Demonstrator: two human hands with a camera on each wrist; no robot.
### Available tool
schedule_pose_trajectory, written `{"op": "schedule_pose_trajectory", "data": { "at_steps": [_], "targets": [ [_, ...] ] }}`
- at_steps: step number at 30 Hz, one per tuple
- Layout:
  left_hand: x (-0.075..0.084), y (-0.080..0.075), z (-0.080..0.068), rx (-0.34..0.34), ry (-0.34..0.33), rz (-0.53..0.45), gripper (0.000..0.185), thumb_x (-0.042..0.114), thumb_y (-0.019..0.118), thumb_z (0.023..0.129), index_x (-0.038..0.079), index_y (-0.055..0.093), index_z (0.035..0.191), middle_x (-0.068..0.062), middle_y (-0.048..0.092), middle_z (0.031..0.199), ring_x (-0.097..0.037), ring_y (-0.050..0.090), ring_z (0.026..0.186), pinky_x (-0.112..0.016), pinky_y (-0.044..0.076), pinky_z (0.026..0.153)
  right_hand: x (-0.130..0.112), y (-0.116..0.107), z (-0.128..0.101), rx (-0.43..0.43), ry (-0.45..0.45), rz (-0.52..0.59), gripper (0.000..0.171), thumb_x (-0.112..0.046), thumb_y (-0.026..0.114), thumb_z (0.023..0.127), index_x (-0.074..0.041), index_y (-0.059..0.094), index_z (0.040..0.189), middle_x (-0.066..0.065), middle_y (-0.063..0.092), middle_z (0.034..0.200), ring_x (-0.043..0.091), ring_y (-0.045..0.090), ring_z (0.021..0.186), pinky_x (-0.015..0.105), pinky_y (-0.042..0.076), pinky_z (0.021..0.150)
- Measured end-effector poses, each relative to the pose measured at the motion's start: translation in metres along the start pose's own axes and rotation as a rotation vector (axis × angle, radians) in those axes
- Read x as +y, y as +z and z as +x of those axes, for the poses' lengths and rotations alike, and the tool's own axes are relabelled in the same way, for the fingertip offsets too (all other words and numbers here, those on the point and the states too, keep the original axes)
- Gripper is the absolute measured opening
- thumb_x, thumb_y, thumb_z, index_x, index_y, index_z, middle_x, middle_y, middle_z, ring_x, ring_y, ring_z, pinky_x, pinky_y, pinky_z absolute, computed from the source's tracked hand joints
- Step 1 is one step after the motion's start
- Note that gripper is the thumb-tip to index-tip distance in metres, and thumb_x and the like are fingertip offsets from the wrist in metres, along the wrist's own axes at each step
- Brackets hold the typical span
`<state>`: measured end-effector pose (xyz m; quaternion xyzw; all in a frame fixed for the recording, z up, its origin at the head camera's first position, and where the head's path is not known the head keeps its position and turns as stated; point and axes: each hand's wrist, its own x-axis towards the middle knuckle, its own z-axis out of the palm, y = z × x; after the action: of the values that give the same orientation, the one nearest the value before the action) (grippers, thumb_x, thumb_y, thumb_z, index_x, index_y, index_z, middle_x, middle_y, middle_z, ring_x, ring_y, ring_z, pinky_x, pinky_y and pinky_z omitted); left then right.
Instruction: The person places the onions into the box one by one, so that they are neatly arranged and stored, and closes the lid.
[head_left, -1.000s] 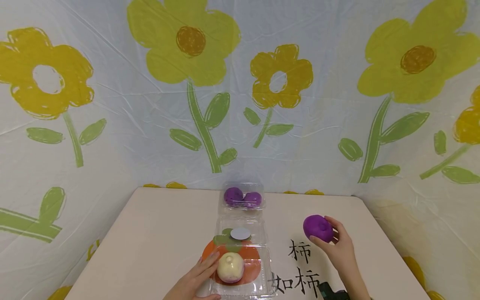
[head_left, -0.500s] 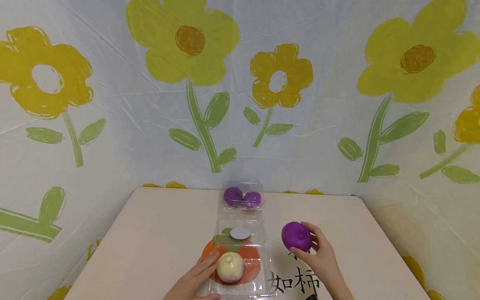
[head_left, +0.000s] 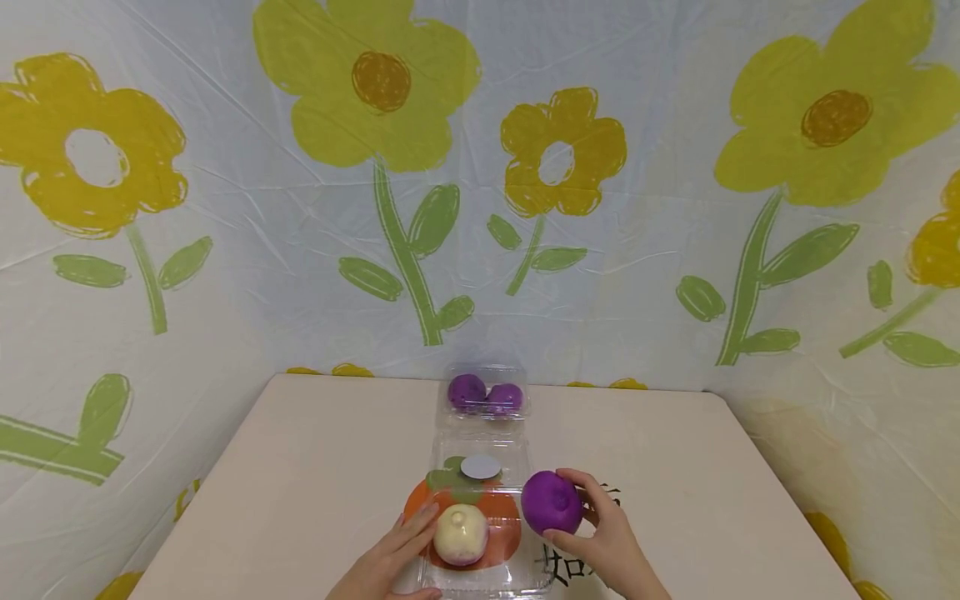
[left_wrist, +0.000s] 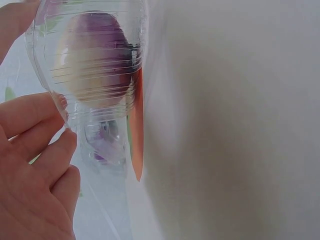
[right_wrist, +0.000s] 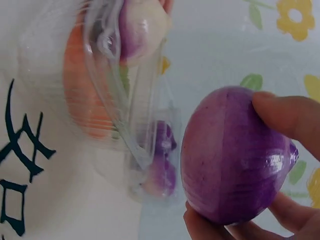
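Observation:
My right hand [head_left: 606, 546] holds a round purple turnip [head_left: 551, 504] between thumb and fingers, just off the right rim of an open clear plastic box [head_left: 517, 578]. In the right wrist view, the thumb lies on one side of this turnip [right_wrist: 232, 157] and fingers on the other. A nub sticks out of its purple skin. Inside the box sits another turnip [head_left: 461, 537], cream side up, purple underneath. My left hand [head_left: 386, 560] holds the box by its left side, fingertips at the rim and thumb at the near corner, as the left wrist view shows.
Behind it, the box's raised clear lid [head_left: 517, 458] bears a pale oval label. A second clear box [head_left: 525, 412] with two purple turnips [head_left: 467, 392] stands at the table's far edge. Black characters [head_left: 562, 567] mark the tabletop [head_left: 322, 467]. Flower-printed cloth [head_left: 622, 317] surrounds the table.
My right hand has carried the purple turnip left and nearer, from above the characters to the box's right rim. The left hand and box have stayed put.

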<state>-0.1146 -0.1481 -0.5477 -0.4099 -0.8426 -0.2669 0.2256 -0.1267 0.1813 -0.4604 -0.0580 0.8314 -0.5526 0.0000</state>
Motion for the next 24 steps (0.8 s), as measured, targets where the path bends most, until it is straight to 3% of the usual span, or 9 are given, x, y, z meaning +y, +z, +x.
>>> {"op": "schedule_pose_trajectory", "data": {
  "at_steps": [8, 15, 20, 24],
  "targets": [
    [-0.001, 0.001, 0.0, 0.005, 0.01, -0.014, 0.078, 0.047, 0.071, 0.079, -0.001, 0.047, 0.136, -0.023, 0.042, 0.141, -0.038, 0.045, 0.124, -0.032, 0.016, 0.109, 0.014, 0.013, -0.001, -0.209, -0.111, -0.049, 0.073, -0.029, 0.084, 0.068, -0.015, 0.048, 0.13, 0.003, 0.053, 0.128, 0.027, 0.052, 0.116, 0.034, 0.051, 0.091],
    [-0.001, 0.002, -0.001, 0.006, 0.014, -0.013, 0.078, 0.048, 0.07, 0.079, -0.001, 0.047, 0.136, -0.023, 0.041, 0.141, -0.038, 0.045, 0.124, -0.034, 0.017, 0.108, 0.017, 0.023, -0.003, -0.234, -0.27, -0.169, 0.071, -0.03, 0.082, 0.07, -0.014, 0.048, 0.131, -0.002, 0.055, 0.126, 0.019, 0.056, 0.111, 0.033, 0.051, 0.089],
    [-0.001, 0.002, -0.001, 0.004, 0.006, -0.011, 0.078, 0.048, 0.07, 0.079, 0.0, 0.046, 0.136, -0.022, 0.041, 0.142, -0.038, 0.044, 0.125, -0.034, 0.018, 0.108, 0.017, 0.028, -0.003, -0.266, -0.314, -0.28, 0.071, -0.033, 0.082, 0.07, -0.026, 0.047, 0.131, -0.009, 0.053, 0.126, 0.013, 0.053, 0.113, 0.035, 0.049, 0.09],
    [-0.001, 0.002, -0.001, 0.003, -0.003, -0.004, 0.078, 0.049, 0.07, 0.079, 0.001, 0.046, 0.137, -0.021, 0.041, 0.143, -0.037, 0.044, 0.125, -0.032, 0.018, 0.108, 0.012, 0.033, -0.003, -0.276, -0.35, -0.408, 0.068, -0.038, 0.081, 0.07, -0.028, 0.049, 0.129, -0.008, 0.054, 0.123, 0.016, 0.053, 0.108, 0.041, 0.05, 0.085]
  ]
}}
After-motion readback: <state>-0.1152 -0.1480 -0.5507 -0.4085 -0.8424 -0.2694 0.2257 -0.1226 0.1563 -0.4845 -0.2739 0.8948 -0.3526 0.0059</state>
